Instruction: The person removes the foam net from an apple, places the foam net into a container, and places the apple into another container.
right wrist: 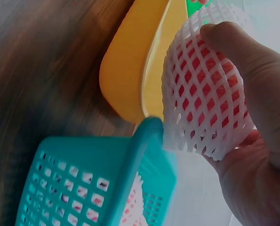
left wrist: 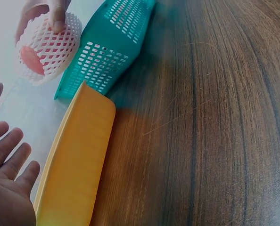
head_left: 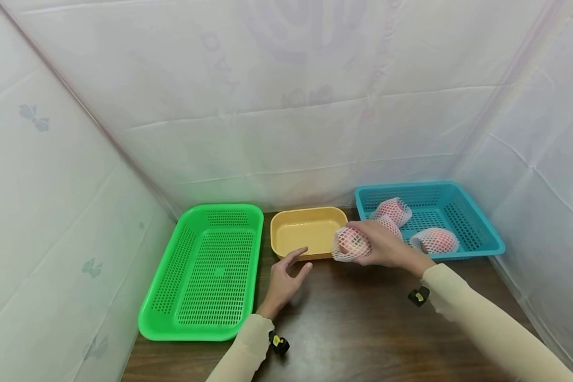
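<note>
So we're likely mid-transfer: right hand [head_left: 383, 245] grips one fruit [head_left: 353, 243] near the tray [head_left: 305, 236], left hand [head_left: 283, 281] spread, empty. Next probably wants left-hand support.

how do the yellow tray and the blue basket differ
The yellow tray is clearly smaller than the blue basket. The tray's walls look smooth and solid, while the basket's are full of holes. The basket holds reddish fruit in white foam nets; none shows inside the tray. Both are open-topped and stand on the wood-grain table.
</note>
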### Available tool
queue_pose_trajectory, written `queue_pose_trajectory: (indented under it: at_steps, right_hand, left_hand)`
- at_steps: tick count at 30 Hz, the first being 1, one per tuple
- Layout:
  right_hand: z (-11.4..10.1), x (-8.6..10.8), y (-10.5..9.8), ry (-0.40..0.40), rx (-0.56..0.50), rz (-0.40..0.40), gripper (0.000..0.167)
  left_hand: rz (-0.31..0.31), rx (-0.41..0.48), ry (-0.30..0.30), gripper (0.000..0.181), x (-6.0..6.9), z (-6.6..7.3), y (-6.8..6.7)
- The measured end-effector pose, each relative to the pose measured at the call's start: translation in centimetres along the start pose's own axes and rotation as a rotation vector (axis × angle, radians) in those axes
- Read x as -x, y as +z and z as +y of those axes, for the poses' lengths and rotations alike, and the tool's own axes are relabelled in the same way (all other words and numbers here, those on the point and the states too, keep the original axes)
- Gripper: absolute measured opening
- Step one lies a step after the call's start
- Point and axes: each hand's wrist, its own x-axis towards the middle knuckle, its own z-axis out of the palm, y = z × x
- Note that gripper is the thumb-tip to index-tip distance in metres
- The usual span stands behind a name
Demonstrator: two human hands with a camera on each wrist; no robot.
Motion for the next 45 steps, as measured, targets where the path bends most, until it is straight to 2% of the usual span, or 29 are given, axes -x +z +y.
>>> queue_pose_trajectory:
  at_steps: [10,14,18,20,25,28,32,38,45]
  right_hand:
    - [-1.4,-0.2,1.2,0.012,-0.039,-0.032,0.088]
    - [-1.7,-0.2,1.9,0.019,-0.053,-0.064,0.087]
    - [-2.0,-0.1,2.7,0.024,-0.061,-0.076,0.085]
    - [-2.1,-0.1,3.1,0.028,-0.069,-0.08,0.084]
    - [-2.6,-0.1,4.2,0.022,-0.072,-0.087,0.084]
    - [-2.7,-0.2,4.8,-0.013,-0.07,-0.084,0.084]
    - [-2.6,-0.4,5.8,-0.066,-0.065,-0.075,0.084]
    - [-2.8,-0.5,6.8,-0.108,-0.082,-0.062,0.085]
    - [-2.9,-0.5,8.1,-0.089,-0.091,-0.066,0.084]
  left_hand:
    - [0.082,0.066,0.078,0.029,-0.1,-0.2,0.3]
    - [0.109,0.046,0.069,0.022,0.1,1.1,0.2]
    - [0.102,0.026,0.05,0.017,0.3,1.0,0.1]
    - [0.098,0.027,0.043,0.016,0.3,0.2,0.3]
    - [0.101,0.032,0.023,0.018,0.6,1.7,0.4]
    - [0.088,0.048,0.021,0.016,0.7,2.9,0.1]
    - [0.08,0.061,0.022,0.012,0.9,3.5,-0.2]
    - [0.109,0.032,0.035,0.011,1.4,3.4,-0.4]
    - [0.116,0.041,0.037,0.013,2.1,2.7,-0.6]
